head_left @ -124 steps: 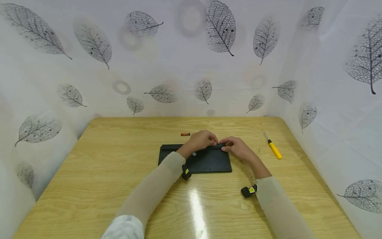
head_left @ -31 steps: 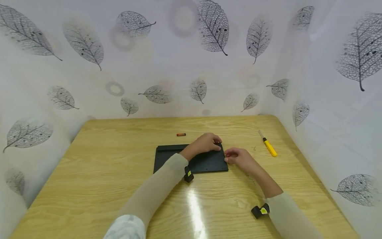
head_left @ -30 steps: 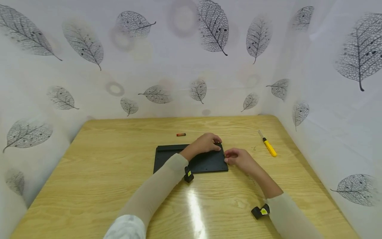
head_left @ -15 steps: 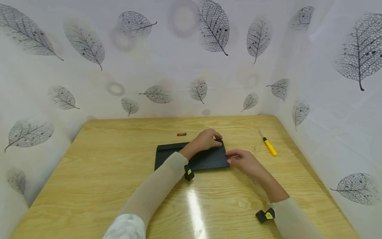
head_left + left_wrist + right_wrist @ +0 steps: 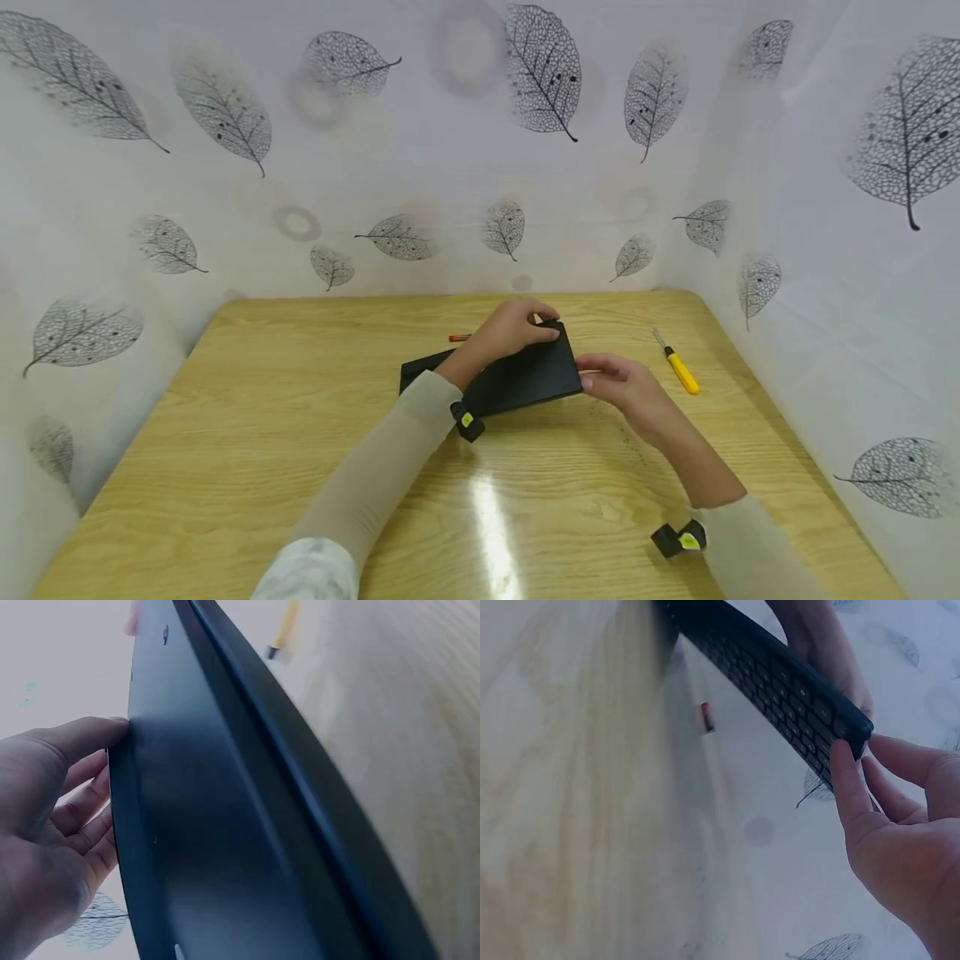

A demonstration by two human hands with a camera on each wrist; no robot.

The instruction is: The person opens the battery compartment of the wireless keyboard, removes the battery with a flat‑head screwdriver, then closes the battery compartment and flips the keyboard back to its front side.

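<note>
A black keyboard [image 5: 534, 367] is tilted, its right end raised off the table and its plain underside facing the head camera. Keys [image 5: 784, 694] show on its other face in the right wrist view. My left hand [image 5: 510, 329] grips the far right corner, thumb on the underside and fingers over the edge. In the left wrist view the keyboard's long ridge [image 5: 262, 750] runs along one side. My right hand [image 5: 630, 398] pinches the right end near the near corner, and in the right wrist view its digits lie on both faces of that corner.
A small red and black battery [image 5: 459, 337] lies behind the keyboard, partly hidden by the left hand. A screwdriver with a yellow handle [image 5: 682, 372] rests at the right of the wooden table [image 5: 262, 433]. A white leaf-patterned curtain [image 5: 450, 167] surrounds the back and sides.
The keyboard lay flat a second ago; its right end has risen and tilted. Both hands have moved up with it, the right one from beside the end to holding it.
</note>
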